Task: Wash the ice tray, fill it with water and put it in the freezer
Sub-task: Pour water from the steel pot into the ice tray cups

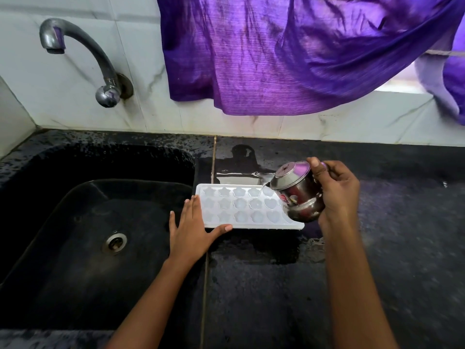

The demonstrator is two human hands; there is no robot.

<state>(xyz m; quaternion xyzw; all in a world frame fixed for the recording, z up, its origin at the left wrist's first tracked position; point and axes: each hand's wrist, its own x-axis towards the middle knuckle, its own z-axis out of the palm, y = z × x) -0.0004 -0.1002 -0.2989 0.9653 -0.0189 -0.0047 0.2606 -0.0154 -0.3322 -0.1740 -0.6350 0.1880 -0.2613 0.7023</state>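
A white ice tray [241,207] with flower-shaped cells lies flat on the dark counter [377,248], just right of the sink. My left hand [191,233] rests against the tray's left end with straight fingers, thumb along its front edge. My right hand [337,195] grips a small steel pot [299,195] tilted to the left over the tray's right end. A thin stream of water runs from the pot's rim into a cell in the back row.
A black sink [83,222] with a steel drain [115,243] lies to the left. A metal tap [83,54] sticks out of the tiled wall above it. A purple cloth [289,54] hangs over the counter's back. The counter is wet around the tray.
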